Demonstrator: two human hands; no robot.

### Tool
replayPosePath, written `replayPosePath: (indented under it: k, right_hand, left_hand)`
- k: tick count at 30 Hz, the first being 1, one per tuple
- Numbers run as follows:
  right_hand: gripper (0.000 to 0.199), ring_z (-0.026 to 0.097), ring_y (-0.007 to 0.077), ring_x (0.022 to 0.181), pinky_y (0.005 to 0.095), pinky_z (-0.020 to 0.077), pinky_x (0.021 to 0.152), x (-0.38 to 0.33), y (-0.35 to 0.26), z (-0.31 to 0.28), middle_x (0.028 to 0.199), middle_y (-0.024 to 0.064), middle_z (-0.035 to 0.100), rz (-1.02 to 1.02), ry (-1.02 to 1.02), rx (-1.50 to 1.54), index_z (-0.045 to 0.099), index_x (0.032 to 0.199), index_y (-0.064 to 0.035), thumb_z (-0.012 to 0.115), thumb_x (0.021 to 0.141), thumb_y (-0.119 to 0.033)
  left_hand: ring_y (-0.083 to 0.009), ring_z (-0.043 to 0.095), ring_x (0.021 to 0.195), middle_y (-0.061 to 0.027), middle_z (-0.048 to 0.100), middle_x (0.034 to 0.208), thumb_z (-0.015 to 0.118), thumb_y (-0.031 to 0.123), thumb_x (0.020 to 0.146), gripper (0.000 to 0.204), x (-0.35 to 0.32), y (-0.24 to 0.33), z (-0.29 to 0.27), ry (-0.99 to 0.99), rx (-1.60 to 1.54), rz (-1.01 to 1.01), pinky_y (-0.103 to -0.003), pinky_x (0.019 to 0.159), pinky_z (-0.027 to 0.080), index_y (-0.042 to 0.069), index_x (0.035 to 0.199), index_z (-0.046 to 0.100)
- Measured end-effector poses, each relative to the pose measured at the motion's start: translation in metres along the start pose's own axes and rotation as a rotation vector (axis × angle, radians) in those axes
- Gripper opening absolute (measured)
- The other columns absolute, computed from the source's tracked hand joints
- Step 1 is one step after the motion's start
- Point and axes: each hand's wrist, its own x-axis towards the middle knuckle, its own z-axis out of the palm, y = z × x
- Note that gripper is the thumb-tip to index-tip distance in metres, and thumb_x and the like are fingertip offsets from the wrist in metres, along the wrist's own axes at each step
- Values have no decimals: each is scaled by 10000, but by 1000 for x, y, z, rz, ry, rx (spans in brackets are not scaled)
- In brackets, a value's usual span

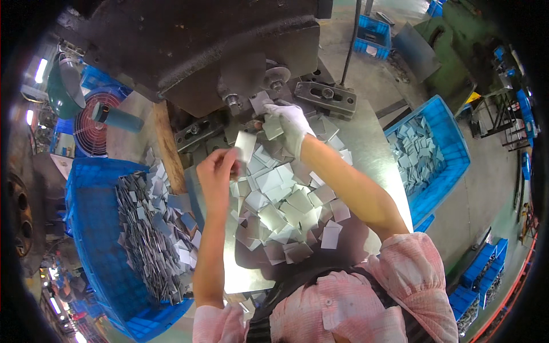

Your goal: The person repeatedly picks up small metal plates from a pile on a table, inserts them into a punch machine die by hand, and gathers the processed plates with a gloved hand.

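My bare left hand (216,174) pinches a thin rectangular metal plate (246,145) between thumb and fingers, held up above the pile. My right hand (293,124), in a white glove, reaches to the press tooling under the dark machine head. Its fingertips touch a small metal plate (259,102) at the die, and another plate (273,127) shows beneath the hand, against the thumb side. Below both hands, a loose heap of flat metal plates (280,197) covers the worktable (246,280).
The heavy press (189,46) fills the space ahead, with a bolted clamp (326,98) at its right. A blue crate (86,228) of plates stands at the left, beside a wooden bar (169,148). Another blue crate (460,146) with plates is at the right. A fan (91,128) stands far left.
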Motion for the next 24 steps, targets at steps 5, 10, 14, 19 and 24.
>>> replayPosePath:
  k: [5, 10, 14, 19, 24]
  right_hand:
    - [293, 612, 197, 748, 292, 499, 614, -47, -7, -41, 944, 120, 608, -27, -118, 93, 482, 1109, -53, 531, 855, -190]
    - [252, 612, 207, 758, 289, 507, 628, -95, -15, -84, 976, 127, 599, 98, -93, 215, 494, 1069, -34, 494, 884, -204]
    - [244, 615, 206, 774, 283, 512, 628, -115, -8, -95, 991, 139, 595, 99, -118, 226, 495, 1055, -25, 478, 887, -201]
    - [199, 619, 217, 785, 283, 517, 575, -121, -2, -91, 998, 162, 588, 83, -154, 206, 511, 979, -37, 461, 891, -208]
    - [193, 620, 222, 774, 274, 519, 521, -122, -6, -107, 978, 166, 588, 135, -118, 321, 523, 910, -44, 461, 894, -226]
  left_hand:
    - [-149, 600, 559, -95, 629, 703, 632, 128, 770, 144, 42, 2, 38, -18, -558, -248, -230, 492, 466, -12, 788, 604]
    - [-133, 605, 560, -101, 629, 710, 634, 119, 775, 143, 65, 1, 62, -7, -684, -336, -185, 471, 477, -16, 812, 604]
    - [-174, 613, 555, -125, 627, 701, 632, 104, 764, 146, 71, -1, 69, 59, -751, -363, -216, 481, 495, -32, 790, 585]
    - [-137, 576, 506, -111, 611, 659, 658, 187, 760, 212, 66, 2, 62, -21, -708, -426, -200, 436, 437, -10, 751, 580]
    - [-111, 520, 474, -45, 592, 632, 719, 243, 710, 270, 23, 10, 30, -161, -213, -222, -202, 468, 404, 21, 788, 587]
